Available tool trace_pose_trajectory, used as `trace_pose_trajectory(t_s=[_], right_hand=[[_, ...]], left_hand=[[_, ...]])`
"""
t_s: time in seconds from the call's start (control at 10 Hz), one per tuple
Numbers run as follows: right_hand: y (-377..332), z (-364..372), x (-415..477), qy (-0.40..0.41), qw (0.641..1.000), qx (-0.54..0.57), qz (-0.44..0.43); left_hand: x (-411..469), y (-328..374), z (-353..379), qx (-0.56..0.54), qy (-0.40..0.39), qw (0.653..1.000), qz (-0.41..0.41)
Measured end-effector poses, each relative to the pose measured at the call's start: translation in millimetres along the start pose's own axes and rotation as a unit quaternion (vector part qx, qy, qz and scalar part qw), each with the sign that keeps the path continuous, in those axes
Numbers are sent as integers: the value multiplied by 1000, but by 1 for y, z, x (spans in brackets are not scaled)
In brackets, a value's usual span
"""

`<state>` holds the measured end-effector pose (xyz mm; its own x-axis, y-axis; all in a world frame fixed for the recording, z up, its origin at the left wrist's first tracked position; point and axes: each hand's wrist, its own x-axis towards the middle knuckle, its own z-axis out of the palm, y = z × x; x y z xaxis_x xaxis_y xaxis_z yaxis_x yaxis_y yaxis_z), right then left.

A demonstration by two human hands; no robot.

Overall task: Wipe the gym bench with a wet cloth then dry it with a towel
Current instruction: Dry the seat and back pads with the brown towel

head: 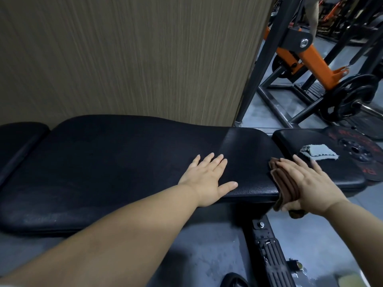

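Now your right hand presses a brown cloth flat at the bench's right end; its long pad stretches leftward, under your open left hand.

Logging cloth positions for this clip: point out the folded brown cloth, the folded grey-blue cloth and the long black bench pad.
folded brown cloth (280,179), head view, exposed left folds.
folded grey-blue cloth (320,152), head view, middle.
long black bench pad (116,158), head view, bare top.
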<state>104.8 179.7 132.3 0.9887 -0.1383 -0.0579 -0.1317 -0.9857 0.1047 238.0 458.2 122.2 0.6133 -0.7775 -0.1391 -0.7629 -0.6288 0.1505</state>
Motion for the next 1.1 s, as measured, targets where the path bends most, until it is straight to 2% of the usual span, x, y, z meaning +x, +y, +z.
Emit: trace_pose_trajectory(t_s=[0.1, 0.2, 0.3, 0.6, 0.8, 0.9, 1.1], right_hand=[[-8, -3, -1, -4, 1000, -27, 11], [-22, -6, -7, -8, 999, 16, 51], [-40, -9, -11, 9, 980, 169, 101], [-50, 7, 7, 139, 953, 203, 176], [-33, -4, 32, 100, 958, 206, 170], [-32, -8, 44, 94, 959, 210, 167], [-19, -13, 64, 95, 959, 219, 156]], left_hand=[[-1, -1, 1, -3, 0, 1000, -2], [0, 0, 0, -5, -1, 1000, -3], [0, 0, 0, -2, -7, 1000, -2], [-1, 4, -7, 13, -39, 999, 11], [19, -8, -29, 0, -40, 998, 42], [37, -9, -34, -41, -43, 997, 40], [50, -3, -17, -2, -22, 998, 63]])
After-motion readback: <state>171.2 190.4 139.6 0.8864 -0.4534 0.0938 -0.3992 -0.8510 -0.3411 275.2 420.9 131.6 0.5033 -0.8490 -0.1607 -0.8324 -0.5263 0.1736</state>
